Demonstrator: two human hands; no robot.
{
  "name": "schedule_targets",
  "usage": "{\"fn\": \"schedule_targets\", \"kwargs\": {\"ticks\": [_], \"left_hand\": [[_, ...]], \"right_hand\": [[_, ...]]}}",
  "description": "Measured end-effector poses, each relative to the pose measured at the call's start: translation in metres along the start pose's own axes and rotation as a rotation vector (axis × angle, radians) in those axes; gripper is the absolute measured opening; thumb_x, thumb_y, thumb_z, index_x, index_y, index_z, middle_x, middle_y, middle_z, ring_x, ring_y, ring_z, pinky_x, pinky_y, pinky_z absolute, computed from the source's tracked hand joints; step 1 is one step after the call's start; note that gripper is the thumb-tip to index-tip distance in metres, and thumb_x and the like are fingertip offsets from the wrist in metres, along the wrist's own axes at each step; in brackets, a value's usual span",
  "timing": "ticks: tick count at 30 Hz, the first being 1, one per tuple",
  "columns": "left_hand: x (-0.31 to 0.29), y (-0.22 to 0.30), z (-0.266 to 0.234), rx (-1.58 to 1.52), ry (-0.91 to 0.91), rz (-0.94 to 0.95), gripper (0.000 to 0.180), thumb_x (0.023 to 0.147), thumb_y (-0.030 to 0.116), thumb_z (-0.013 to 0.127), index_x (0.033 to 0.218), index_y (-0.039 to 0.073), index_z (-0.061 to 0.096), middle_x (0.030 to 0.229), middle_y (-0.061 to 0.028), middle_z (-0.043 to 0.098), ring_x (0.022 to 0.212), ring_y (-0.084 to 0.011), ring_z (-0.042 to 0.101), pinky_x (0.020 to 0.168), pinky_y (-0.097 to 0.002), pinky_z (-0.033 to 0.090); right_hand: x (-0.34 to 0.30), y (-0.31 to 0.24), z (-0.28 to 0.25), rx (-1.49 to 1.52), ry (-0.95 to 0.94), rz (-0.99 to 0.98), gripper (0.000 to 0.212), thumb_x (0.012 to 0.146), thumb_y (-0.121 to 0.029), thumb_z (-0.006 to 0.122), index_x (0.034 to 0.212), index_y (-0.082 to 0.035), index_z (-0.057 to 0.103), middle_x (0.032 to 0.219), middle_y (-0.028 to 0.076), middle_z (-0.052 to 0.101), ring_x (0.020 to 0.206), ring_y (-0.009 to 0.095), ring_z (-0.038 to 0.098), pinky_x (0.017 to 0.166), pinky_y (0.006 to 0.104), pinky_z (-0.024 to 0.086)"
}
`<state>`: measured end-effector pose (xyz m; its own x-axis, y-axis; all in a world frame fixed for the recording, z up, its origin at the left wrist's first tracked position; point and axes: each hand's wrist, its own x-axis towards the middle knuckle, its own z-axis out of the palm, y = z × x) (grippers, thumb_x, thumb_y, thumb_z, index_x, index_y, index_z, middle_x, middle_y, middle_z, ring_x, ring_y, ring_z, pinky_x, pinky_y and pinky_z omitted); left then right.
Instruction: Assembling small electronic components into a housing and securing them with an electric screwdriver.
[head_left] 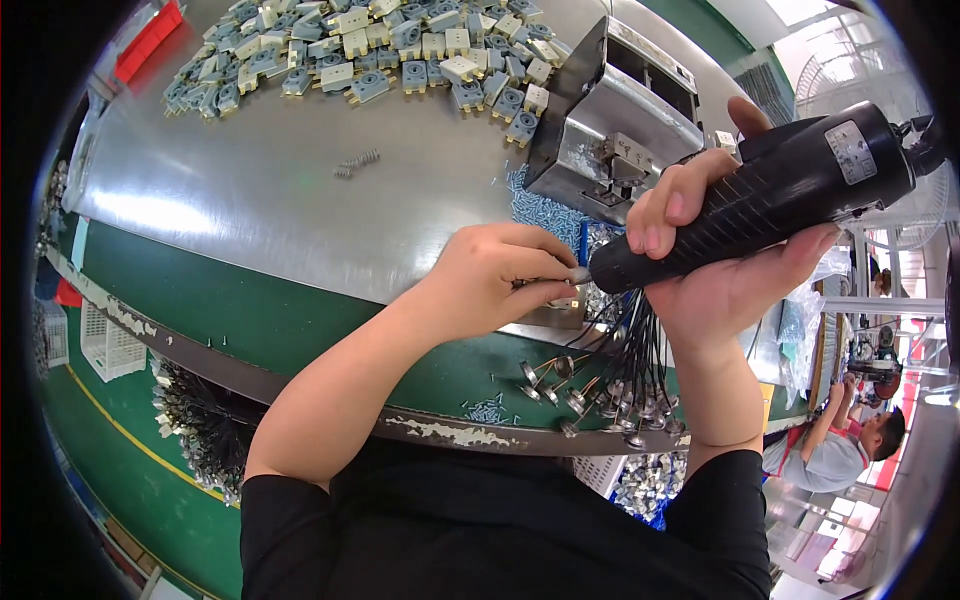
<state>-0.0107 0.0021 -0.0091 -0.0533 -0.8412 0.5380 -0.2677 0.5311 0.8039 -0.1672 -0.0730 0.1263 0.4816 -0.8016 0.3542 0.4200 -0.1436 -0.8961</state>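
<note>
A black electric screwdriver (760,190) lies in my right hand (720,260), its fingers wrapped around the barrel. The tool is tilted, its nose pointing left and down. My left hand (505,275) is closed in a pinch right at that nose, where a small greyish metal piece shows at the fingertips. What exactly the pinch holds is too small and covered to tell. Below the nose hangs a bunch of black wires (645,345) with round metal probe-like ends (615,400). Many small bluish screws (545,210) are piled just beyond my left hand.
A metal fixture box (620,110) stands beyond the screws. Grey and cream switch-like parts (400,50) are heaped along the far side of the metal tabletop (240,190). Springs (357,163) lie on it. Loose screws (488,410) sit near the front edge. Another person (830,450) is at the right.
</note>
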Motion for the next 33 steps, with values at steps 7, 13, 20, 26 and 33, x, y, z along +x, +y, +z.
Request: {"fn": "schedule_targets", "kwargs": {"ticks": [7,13,20,26,33], "left_hand": [[0.001,-0.001,-0.001,-0.030,0.009,0.027,0.013,0.086,0.017,0.088,0.094,0.008,0.082,0.102,-0.0039,0.080,0.084,-0.0241,0.076,0.072,-0.0351,0.061],[0.000,0.004,-0.006,-0.041,-0.037,-0.029,0.016,0.085,0.005,0.087,0.098,-0.001,0.079,0.111,-0.0151,0.078,0.093,-0.0297,0.076,0.079,-0.0386,0.061],[-0.002,0.001,-0.003,-0.032,-0.036,-0.042,0.019,0.089,0.020,0.085,0.101,0.007,0.082,0.113,-0.0044,0.079,0.090,-0.0253,0.076,0.077,-0.0370,0.061],[0.001,0.007,-0.007,0.068,-0.204,-0.079,0.037,0.081,0.030,0.089,0.111,0.009,0.081,0.117,-0.0043,0.077,0.103,-0.0282,0.075,0.090,-0.0399,0.060],[-0.006,0.000,-0.002,0.064,-0.195,-0.128,0.032,0.080,0.024,0.091,0.090,0.000,0.072,0.115,-0.0086,0.076,0.093,-0.0325,0.073,0.077,-0.0406,0.059]], "right_hand": [[-0.001,0.003,-0.001,-0.013,-0.013,-0.042,0.112,0.093,-0.092,0.042,0.160,-0.003,0.032,0.079,0.008,0.054,0.058,0.021,0.057,0.056,0.0388,0.050],[-0.004,0.009,0.001,0.064,-0.023,-0.091,0.112,0.093,-0.093,0.042,0.160,-0.004,0.033,0.078,0.008,0.054,0.058,0.021,0.056,0.057,0.0386,0.051],[-0.007,0.013,-0.001,0.084,-0.021,-0.084,0.114,0.092,-0.094,0.041,0.159,-0.002,0.034,0.078,0.008,0.054,0.059,0.020,0.056,0.057,0.0382,0.050],[-0.010,0.015,-0.005,0.079,-0.060,-0.038,0.115,0.092,-0.094,0.043,0.160,-0.002,0.033,0.082,0.008,0.055,0.060,0.020,0.056,0.058,0.0389,0.050],[-0.016,0.028,-0.007,0.029,-0.208,-0.129,0.118,0.091,-0.094,0.046,0.163,-0.003,0.029,0.087,0.007,0.056,0.065,0.018,0.057,0.060,0.0384,0.050]]}}
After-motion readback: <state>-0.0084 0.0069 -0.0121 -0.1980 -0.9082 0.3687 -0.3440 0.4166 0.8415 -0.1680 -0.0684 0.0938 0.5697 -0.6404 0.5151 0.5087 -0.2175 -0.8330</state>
